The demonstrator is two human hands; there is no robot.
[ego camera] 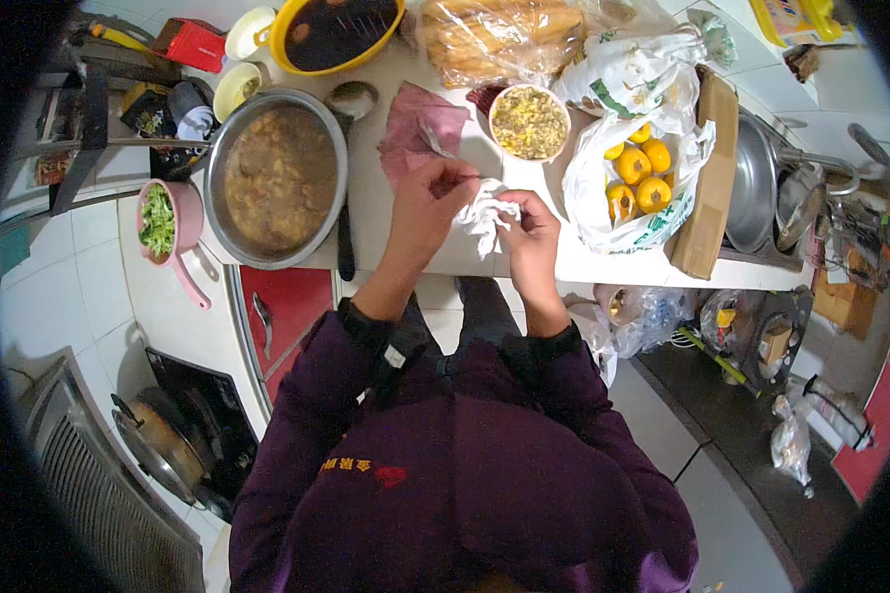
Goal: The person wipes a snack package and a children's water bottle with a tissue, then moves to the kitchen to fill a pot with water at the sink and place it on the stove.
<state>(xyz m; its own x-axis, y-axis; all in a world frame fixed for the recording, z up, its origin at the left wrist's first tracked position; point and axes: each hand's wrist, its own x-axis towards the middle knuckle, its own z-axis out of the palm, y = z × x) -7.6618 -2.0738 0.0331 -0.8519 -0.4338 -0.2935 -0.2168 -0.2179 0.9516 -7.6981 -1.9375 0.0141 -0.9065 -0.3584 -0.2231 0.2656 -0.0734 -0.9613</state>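
Between my two hands, over the white counter, is a crumpled white plastic bag [486, 216]. My left hand [434, 204] pinches its upper left side with thumb and fingers; my right hand [528, 222] grips its right side. Just beyond my left hand lies a pink cloth [419, 130]. A pink-rimmed bowl of chopped yellow and brown food [530, 122] stands beyond my right hand. To the left are a large steel basin of brown stew [278, 178] and a black-handled ladle [346, 215]. At the right, an open white bag [593, 200] holds several orange persimmons [633, 164].
A yellow basin of dark liquid [334, 33] and a clear bag of fried dough sticks [500, 37] stand at the back. A pink pan of chopped greens [172, 222] is at the left. A cardboard piece [708, 178] leans near a steel pan [749, 185] at the right.
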